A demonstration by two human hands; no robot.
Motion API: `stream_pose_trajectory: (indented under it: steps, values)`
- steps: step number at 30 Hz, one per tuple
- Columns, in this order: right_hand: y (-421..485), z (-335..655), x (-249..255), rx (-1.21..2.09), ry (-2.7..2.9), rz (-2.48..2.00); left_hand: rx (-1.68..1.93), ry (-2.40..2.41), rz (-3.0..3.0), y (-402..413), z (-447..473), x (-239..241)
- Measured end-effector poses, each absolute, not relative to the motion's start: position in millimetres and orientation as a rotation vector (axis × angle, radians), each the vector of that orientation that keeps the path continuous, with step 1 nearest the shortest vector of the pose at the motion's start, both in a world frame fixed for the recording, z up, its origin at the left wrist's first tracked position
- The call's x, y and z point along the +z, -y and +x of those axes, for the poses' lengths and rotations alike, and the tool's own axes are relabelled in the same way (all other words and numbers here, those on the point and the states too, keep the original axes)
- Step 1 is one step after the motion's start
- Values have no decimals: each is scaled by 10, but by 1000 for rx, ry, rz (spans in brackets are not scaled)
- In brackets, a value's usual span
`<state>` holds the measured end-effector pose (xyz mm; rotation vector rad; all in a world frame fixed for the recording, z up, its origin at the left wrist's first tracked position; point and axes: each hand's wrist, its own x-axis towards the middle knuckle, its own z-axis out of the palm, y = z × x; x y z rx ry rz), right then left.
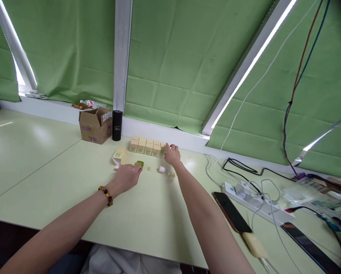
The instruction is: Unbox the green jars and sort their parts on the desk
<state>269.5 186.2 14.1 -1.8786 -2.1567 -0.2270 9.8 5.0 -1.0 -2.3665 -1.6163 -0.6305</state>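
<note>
A row of several small beige boxes (146, 146) with green labels stands near the back of the pale green table (59, 182). My right hand (172, 155) reaches to the right end of that row, fingers curled against the last box. My left hand (127, 177), with a bead bracelet on the wrist, rests on the table with fingertips pinching a small green object (140, 164). Just behind that hand lies an opened beige box (119, 157). A tiny yellow piece (149, 168), a pink-white cylinder (161, 169) and a clear piece (172, 175) lie between my hands.
A cardboard carton (95, 125) and a black cylinder (117, 125) stand at the back left. To the right lie a phone (231, 211), a white power strip (256, 201) with tangled cables, and a beige pad (255, 244). Green blinds hang behind.
</note>
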Motion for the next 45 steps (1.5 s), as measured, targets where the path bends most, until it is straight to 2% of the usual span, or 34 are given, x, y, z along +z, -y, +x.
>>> stream_pose_trajectory:
  steps: [14, 20, 25, 29, 33, 40, 45]
  values:
    - [-1967, 2697, 176, 135, 1990, -1859, -676, 1626, -2400, -72, 114, -48]
    - [-1759, 2795, 348, 184, 1752, -1741, -694, 1602, -2390, -63, 90, -42]
    - [-1278, 2719, 479, 238, 1699, -1508, -906, 1555, -2377, -26, 108, -1]
    - [-617, 2492, 282, 539, 1724, -1090, -1214, 1467, -2453, -3, 131, 24]
    - [-120, 2331, -49, 709, 1791, -984, -1427, 1402, -2557, 26, 125, 36]
    - [-61, 2327, -347, 843, 1786, -899, -1308, 1338, -2794, 125, 132, 81]
    - [-51, 2391, -356, 765, 1862, -1078, -1206, 1425, -2790, 132, 145, 77]
